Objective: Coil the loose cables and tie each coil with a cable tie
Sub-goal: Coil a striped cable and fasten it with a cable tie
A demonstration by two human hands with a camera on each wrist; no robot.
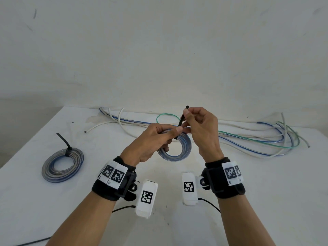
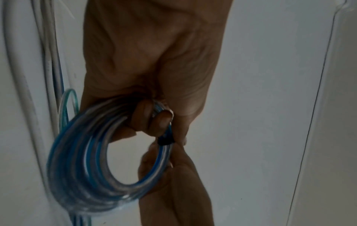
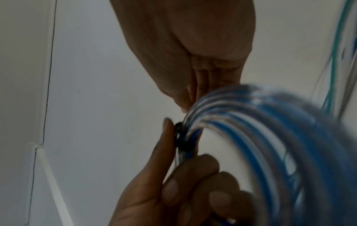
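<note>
The left hand grips a blue-and-clear cable coil, its fingers curled round the top of the bundle and lifting it off the white counter; in the head view the hand covers the upper left arc of the coil, so only the lower and right parts show. The right hand, just beside the left and touching it at the fingertips, pinches the tail of a black cable tie, which stands up between thumb and forefinger. The tie's lower end drops behind the left thumb. In the left wrist view the tie's head sits on the coil just under the curled fingers; how far the strap has gone through it is hard to make out. The right wrist view is blurred across the coil. Far left of the left hand lies a tied coil. Beyond both hands loose cables trail along the counter, partly hidden behind them.
</note>
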